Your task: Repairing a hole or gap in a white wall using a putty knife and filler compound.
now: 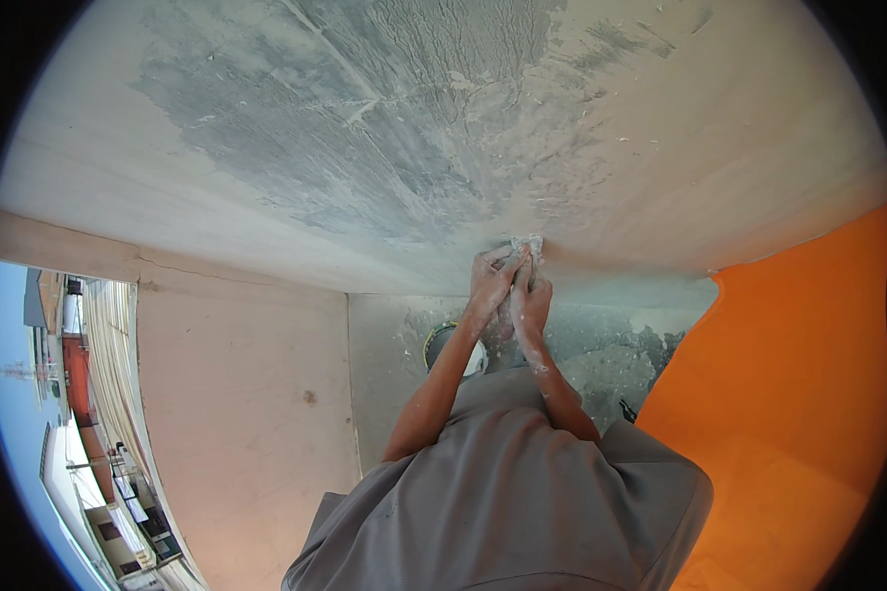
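Two bare hands, dusted w/ white, meet at the centre: the left hand [490,283] & right hand [532,298] are side by side, fingers curled nearly closed, tips pinching a whitish, crusty lump [528,242] between them (paste or a coated tool, can't tell which). It's right up by the pale wall [759,128], just below a big grey, streaky patch [315,128]; whether it touches isn't clear. Step in hand, judging by pose & smears: working paste at the wall surface. Next move prob. calls for a firm two-handed grip & steady, even pressure. Past the wrists: forearms, then a grey shirt [512,492]. Beside the left forearm, partly hidden, is a dark bucket [436,343] w/ a yellowish rim, on a spattered floor [611,369]. Far R: bright orange surface [788,394]. Far L: an opening w/ rooftops & sky [10,394].
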